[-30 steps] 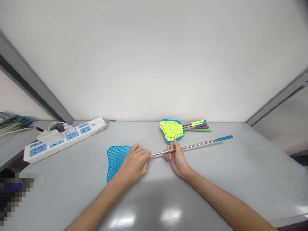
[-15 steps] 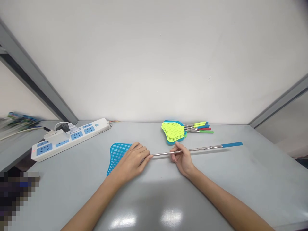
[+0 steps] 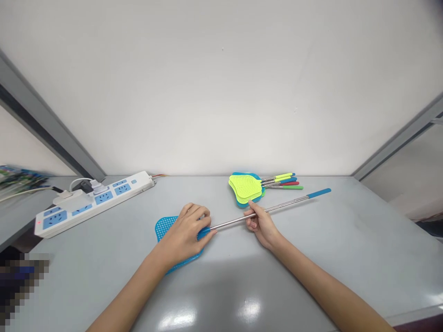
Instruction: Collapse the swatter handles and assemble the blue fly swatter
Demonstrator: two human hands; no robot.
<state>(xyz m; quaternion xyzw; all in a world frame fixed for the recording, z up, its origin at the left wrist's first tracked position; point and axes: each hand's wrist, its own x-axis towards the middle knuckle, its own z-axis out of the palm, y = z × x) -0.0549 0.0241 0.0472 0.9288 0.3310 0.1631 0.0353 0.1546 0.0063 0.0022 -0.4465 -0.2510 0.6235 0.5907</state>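
Note:
A blue mesh fly swatter head (image 3: 164,227) lies on the table under my left hand (image 3: 183,235), and its blue neck (image 3: 204,233) shows at my fingertips. My left hand closes over the head and neck. Its steel shaft (image 3: 270,211) runs up and to the right, ending in a blue grip (image 3: 319,192). My right hand (image 3: 263,226) pinches the shaft between thumb and fingers. Beyond the shaft lies a stack of several swatters (image 3: 245,188) with yellow and blue heads, their coloured handles (image 3: 282,181) pointing right.
A white power strip (image 3: 93,203) with blue socket faces and plugged-in cables lies at the back left of the grey table (image 3: 311,258). A white wall (image 3: 221,92) rises behind the table. Blurred packets (image 3: 20,179) sit beyond the left edge.
The swatter has turned, with its grip end swinging up and left. Its head has slid under my left hand, exposing the blue neck. My right hand has moved slightly left along the table.

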